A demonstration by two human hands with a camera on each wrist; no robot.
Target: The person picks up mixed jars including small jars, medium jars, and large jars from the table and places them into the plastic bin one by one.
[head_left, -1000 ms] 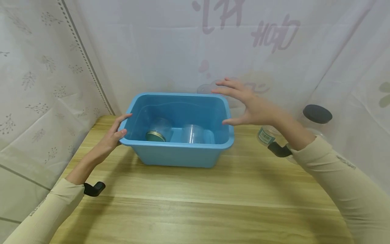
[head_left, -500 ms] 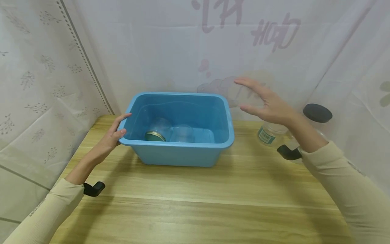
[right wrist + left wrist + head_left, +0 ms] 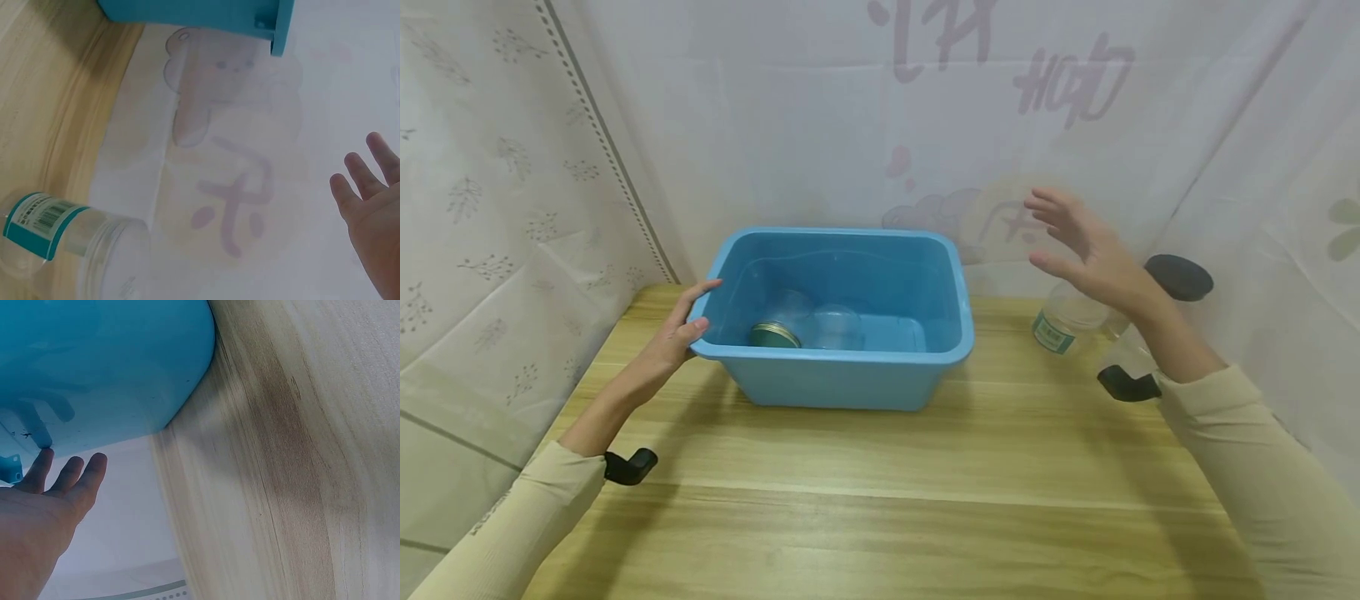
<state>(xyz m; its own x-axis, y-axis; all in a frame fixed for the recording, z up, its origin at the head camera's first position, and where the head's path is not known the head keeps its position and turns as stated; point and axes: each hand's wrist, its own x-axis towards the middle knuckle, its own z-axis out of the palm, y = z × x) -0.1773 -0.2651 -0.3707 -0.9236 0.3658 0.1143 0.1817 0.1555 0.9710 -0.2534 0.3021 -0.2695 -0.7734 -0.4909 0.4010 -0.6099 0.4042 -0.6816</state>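
Blue rectangular plastic tub (image 3: 831, 383): brace with gripping left fingers (image 3: 691, 299); lower wide, empty right fingers (image 3: 1069, 212) squarely around clear cylindrical teal-labelled jar (image 3: 1063, 323).

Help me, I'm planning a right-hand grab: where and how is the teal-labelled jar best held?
Probably round the upper body of the teal-labelled jar, just under its pale lid, pinching opposite sides. I'd bring the right hand down from the side facing the blue tub: the jar is round-walled and upright, and the black-lidded jar stands on its other side.
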